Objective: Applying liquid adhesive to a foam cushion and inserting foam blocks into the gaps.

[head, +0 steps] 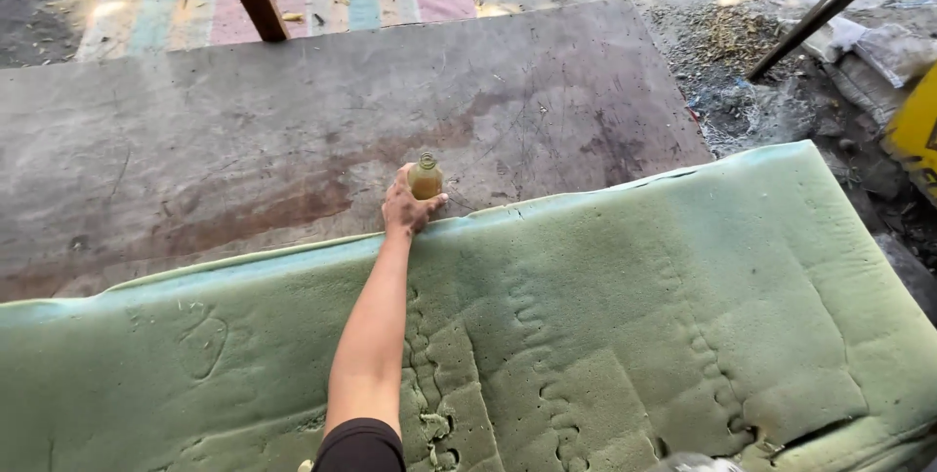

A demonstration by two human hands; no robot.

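Bottle (425, 179) of amber liquid stands upright on the worn brown board (293, 130), just past the far edge of the green foam slab (605, 335) — the left hand (407, 206) reaches across, fingers wrapped round its lower half.

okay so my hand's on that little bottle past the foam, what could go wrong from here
1. The bottle has no cap that I can see and holds amber liquid; tipping it could spill onto the board or soak the green foam.
2. Your left hand grips it at full reach across the foam, so the hold may be weak.
3. It stands right beside the foam's edge; shifting the foam could knock it over.
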